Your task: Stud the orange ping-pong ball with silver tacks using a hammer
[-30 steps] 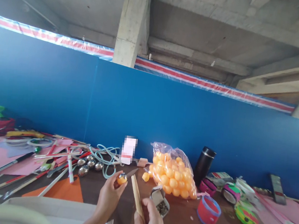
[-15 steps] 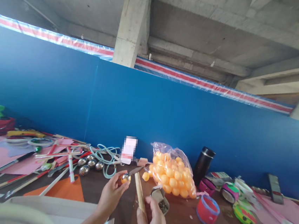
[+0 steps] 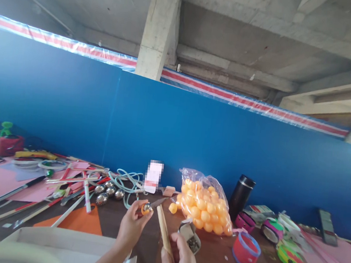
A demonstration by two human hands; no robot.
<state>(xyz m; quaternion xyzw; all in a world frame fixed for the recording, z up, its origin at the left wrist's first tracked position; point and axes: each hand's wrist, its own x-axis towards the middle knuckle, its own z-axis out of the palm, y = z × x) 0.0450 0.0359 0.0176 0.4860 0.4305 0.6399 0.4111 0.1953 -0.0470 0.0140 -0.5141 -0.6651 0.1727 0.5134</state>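
Note:
My left hand (image 3: 132,223) is closed, pinching a small shiny silver ball (image 3: 147,208) with orange around its lower side. Whether the orange is a separate piece I cannot tell. My right hand (image 3: 181,258) grips the lower part of a pale wooden stick (image 3: 163,227), which points up and away, its top close to the ball. A dark, blade-like piece (image 3: 158,202) shows between the ball and the stick's top; what it belongs to is unclear. Beyond my right hand stands a small open container (image 3: 190,236) with dark bits inside.
A clear bag of orange balls (image 3: 207,205) lies ahead, one loose orange ball (image 3: 173,208) beside it. A black flask (image 3: 241,193) and a red round container (image 3: 246,251) are at right. Several silver balls (image 3: 101,199), orange paper (image 3: 84,222) and a white box (image 3: 66,239) are at left.
The view has shifted slightly, so the table's things sit a little further right. The ball has turned a little in my left hand, showing more orange. Both grips are unchanged.

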